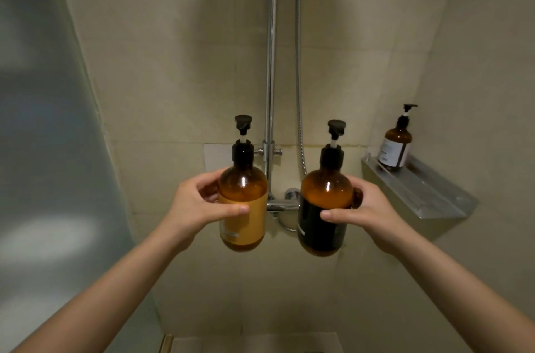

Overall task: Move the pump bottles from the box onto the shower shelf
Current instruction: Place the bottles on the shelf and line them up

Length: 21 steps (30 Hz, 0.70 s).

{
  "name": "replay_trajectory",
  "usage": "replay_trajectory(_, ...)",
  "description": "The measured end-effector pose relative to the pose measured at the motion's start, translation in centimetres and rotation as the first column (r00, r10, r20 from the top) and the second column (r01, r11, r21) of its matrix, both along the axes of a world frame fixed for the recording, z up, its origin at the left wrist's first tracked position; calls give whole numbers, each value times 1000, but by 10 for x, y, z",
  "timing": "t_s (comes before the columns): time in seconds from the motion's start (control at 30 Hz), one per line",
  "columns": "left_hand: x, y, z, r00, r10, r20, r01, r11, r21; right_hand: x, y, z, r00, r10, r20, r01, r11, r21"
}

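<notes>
My left hand (pixel 199 202) grips an amber pump bottle with an orange label (pixel 246 225), held upright in the air in front of the shower wall. My right hand (pixel 367 211) grips a second amber pump bottle with a black label (pixel 321 225), also upright, about level with the first. Both have black pump heads. A metal shower shelf (pixel 419 193) is fixed to the right wall, to the right of my right hand. A third amber pump bottle with a white label (pixel 396 147) stands at the shelf's far end. The box is out of view.
A chrome shower rail (pixel 270 63) and hose (pixel 298 63) run down the back wall to a mixer tap (pixel 285 203) just behind the two held bottles. A frosted glass panel (pixel 43 135) closes off the left side. Beige tiled walls surround the space.
</notes>
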<state>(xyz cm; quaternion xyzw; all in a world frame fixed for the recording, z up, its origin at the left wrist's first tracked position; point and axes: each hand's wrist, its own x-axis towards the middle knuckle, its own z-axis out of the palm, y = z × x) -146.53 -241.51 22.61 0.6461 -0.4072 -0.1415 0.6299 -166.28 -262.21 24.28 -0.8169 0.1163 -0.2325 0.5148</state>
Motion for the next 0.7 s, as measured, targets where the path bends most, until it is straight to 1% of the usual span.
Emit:
replay_trajectory(0.17,10,-4,0,998,-67,-14,67,998,-11,1,6,-8,998,-62,22,62,998,22)
replay_trajectory(0.37,18,-29,-2,993,-121,-17,121,993,-8,1,-5,-11,989,-145,30,144,989,16)
replay_trajectory(0.6,26,-82,4,981,-194,-23,194,981,-24,-2,-39,-8,963,-268,11,268,963,12)
replay_trajectory(0.7,28,-114,8,975,-222,-11,222,974,-34,-3,-59,-4,951,-308,29,308,952,7)
